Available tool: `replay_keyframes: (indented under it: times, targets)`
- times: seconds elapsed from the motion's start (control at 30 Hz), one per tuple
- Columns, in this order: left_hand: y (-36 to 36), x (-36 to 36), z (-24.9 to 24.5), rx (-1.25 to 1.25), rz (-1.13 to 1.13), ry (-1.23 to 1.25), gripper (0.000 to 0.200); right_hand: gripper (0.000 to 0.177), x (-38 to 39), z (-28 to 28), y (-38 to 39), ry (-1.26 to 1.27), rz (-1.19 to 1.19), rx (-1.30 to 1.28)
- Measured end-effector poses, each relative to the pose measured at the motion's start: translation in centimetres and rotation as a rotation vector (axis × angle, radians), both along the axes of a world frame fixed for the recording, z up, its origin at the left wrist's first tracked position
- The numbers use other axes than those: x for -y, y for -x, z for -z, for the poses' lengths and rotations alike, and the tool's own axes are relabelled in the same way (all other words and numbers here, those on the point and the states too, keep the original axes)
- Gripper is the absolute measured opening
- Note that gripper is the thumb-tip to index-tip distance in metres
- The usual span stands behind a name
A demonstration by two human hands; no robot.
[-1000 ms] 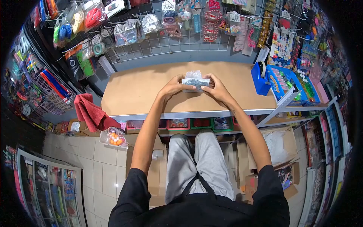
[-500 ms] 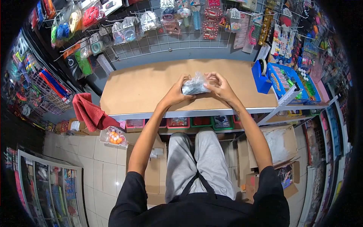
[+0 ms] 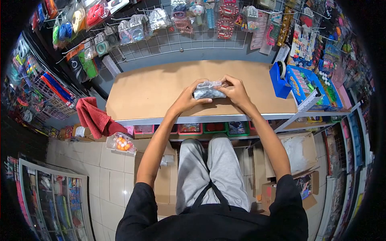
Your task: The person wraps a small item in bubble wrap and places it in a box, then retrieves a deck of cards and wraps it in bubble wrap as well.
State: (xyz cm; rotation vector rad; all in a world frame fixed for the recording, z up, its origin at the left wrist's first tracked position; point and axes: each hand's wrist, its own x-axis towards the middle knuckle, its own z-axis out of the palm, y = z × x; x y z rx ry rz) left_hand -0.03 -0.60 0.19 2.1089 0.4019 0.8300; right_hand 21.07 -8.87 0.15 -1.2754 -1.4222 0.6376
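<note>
A small clear plastic bag [image 3: 210,92] with greyish-blue contents is held just above the tabletop, near its front edge; what is inside I cannot make out. My left hand [image 3: 189,98] wraps round the bag's left side, with the thumb along its lower front. On the right, my right hand [image 3: 235,93] pinches the bag's upper right part between thumb and fingers. The bag's top plastic lies folded down over the contents.
The brown tabletop [image 3: 148,88] has a blue tape dispenser [image 3: 280,80] and a blue display box [image 3: 301,86] at its right. A red cloth [image 3: 94,116] hangs at the left front corner, above a container of orange and white balls [image 3: 122,143]. Packaged goods hang behind.
The bag's upright plastic top has come down flatter over the contents. My right hand has closed in from spread fingers to a pinch on the bag.
</note>
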Motion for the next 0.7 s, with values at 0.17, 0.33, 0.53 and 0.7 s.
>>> replay_keyframes:
  times: [0.17, 0.33, 0.53, 0.7]
  targets:
    - [0.5, 0.0, -0.4, -0.015, 0.037, -0.017, 0.046, 0.021, 1.6, -1.0, 0.3, -0.103, -0.174, 0.061]
    - [0.4, 0.0, -0.2, 0.009, 0.058, -0.035, 0.04, 0.026, 3.3, -1.4, 0.0, -0.293, -0.14, 0.428]
    - [0.4, 0.6, -0.5, 0.044, 0.04, -0.245, 0.038, 0.034, 3.3, 0.1, -0.7, -0.428, -0.096, 0.536]
    - [0.4, 1.1, -0.3, 0.121, 0.031, -0.407, 0.036, 0.035, 3.6, 0.2, -1.1, -0.524, -0.082, 0.577]
